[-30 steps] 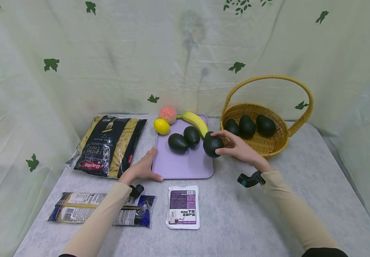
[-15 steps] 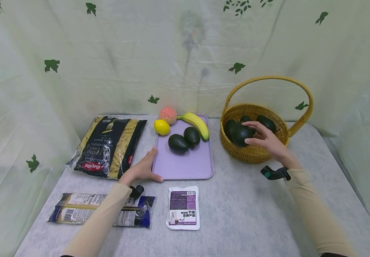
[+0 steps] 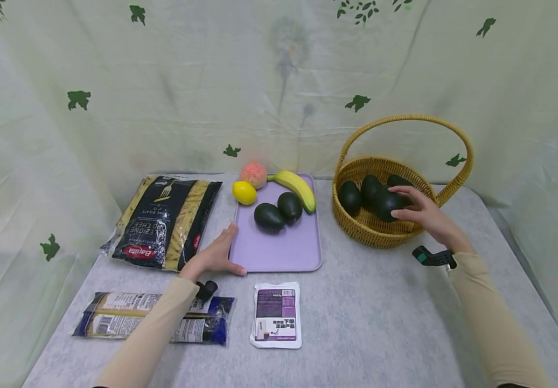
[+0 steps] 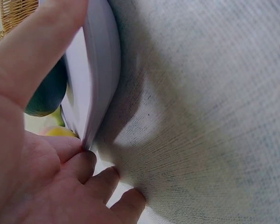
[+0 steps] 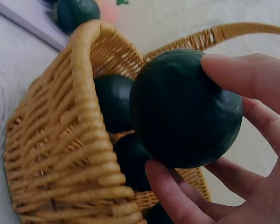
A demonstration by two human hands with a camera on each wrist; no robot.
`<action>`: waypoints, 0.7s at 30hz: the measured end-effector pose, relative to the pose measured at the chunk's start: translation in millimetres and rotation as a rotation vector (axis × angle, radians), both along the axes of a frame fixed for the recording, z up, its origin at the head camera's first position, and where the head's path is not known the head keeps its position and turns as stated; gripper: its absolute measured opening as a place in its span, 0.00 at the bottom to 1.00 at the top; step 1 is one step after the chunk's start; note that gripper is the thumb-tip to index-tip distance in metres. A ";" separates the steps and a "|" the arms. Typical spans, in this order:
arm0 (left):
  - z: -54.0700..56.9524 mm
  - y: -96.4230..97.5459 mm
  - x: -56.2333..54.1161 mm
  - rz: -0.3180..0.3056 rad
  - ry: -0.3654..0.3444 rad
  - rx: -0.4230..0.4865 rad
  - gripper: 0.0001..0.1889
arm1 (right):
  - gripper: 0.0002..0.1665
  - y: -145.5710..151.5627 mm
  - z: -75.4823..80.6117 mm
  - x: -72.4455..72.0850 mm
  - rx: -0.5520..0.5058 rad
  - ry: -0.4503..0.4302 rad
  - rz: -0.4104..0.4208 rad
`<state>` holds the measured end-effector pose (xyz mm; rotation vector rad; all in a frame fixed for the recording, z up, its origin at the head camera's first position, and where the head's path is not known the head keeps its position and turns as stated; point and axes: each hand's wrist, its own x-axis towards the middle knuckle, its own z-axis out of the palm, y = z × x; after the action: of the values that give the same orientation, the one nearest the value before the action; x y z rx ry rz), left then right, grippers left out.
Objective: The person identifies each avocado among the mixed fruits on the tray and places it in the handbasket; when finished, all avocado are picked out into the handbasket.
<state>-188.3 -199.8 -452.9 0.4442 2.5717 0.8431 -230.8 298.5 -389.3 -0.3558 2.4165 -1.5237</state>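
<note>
The right hand (image 3: 422,215) is cupping a firm, rounded, probably hefty avocado (image 5: 184,109), fingers (image 5: 175,193) wrapping underneath, over the basket (image 5: 79,154).

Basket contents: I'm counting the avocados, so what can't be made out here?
- Head view: the right hand and its held avocado cover part of the basket floor.
- Right wrist view: the basket wall and the held avocado hide the lower ones, so no full count.
</note>
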 end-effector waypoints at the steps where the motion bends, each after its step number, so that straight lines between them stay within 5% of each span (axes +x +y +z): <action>1: 0.0 -0.1 0.1 -0.003 0.004 0.001 0.64 | 0.35 1.1 -0.6 -0.8 0.011 0.005 0.000; 21: 0.5 -1.2 1.1 -0.007 0.018 -0.005 0.64 | 0.34 22.6 3.8 -15.9 0.312 0.043 0.054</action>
<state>-187.2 -201.0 -452.4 0.4610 2.5871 0.8336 -246.8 321.1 -385.4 -0.3865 2.6010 -1.1032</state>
